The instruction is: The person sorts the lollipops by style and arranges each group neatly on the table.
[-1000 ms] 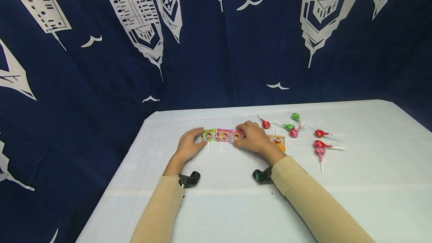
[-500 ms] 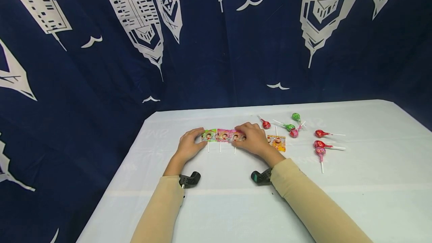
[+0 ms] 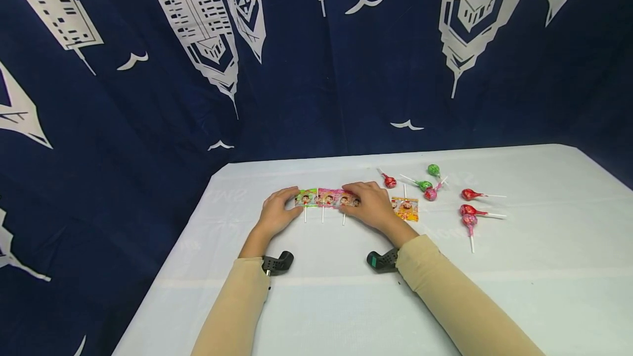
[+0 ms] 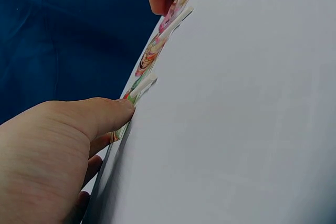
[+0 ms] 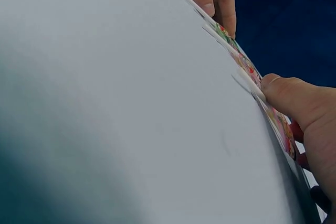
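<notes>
Three lollipops in flat square wrappers lie side by side on the white table, sticks pointing toward me. In the head view, my left hand (image 3: 278,212) holds the green-wrapped lollipop (image 3: 307,198) at the row's left end, between thumb and fingers. A pink-wrapped lollipop (image 3: 326,198) touches or nearly touches it in the middle. My right hand (image 3: 371,205) grips the second pink-wrapped lollipop (image 3: 345,201), covering part of its wrapper. In the right wrist view, the right thumb (image 5: 283,92) rests by that lollipop's stick. The left thumb (image 4: 113,113) presses the green wrapper's near edge.
Right of my right hand lies an orange-wrapped lollipop (image 3: 406,209), its stick pointing away. Several round lollipops are scattered farther right, among them a red one (image 3: 468,195), a green one (image 3: 433,170) and a pink one (image 3: 468,221). A dark blue patterned cloth (image 3: 316,98) hangs behind the table (image 3: 336,312).
My right hand has shifted slightly left with the second pink-wrapped lollipop, closer to the middle one. More of the orange wrapper shows now. My left hand has stayed in place.
</notes>
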{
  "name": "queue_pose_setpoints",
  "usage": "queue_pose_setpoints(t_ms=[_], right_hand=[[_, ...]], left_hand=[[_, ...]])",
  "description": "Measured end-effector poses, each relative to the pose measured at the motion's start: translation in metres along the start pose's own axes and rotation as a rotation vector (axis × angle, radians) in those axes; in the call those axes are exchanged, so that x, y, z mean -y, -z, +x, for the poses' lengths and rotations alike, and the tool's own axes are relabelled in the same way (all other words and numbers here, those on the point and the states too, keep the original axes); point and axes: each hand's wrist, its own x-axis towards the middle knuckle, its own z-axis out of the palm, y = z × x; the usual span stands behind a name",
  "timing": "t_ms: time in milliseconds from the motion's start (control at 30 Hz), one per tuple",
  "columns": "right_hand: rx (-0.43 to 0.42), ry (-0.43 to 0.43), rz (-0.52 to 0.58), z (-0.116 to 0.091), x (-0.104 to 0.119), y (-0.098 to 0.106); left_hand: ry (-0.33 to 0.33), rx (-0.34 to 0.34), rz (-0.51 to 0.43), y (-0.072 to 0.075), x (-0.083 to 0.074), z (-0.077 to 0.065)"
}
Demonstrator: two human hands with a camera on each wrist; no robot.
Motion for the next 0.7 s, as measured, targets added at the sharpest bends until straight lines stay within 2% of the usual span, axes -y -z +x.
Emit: queue_pose_setpoints(t_ms=[400,700], right_hand=[[0.009,-0.008,0.059,-0.0013,-0.0038,-0.0014],[-0.024,0.029,0.132,-0.004,0.0024,0.001]], left_hand=[[-0.005,-0.002,-0.009,0.0008,-0.0019,-0.002],[-0.002,-0.007,-0.017,0.0024,-0.0022,-0.0032]])
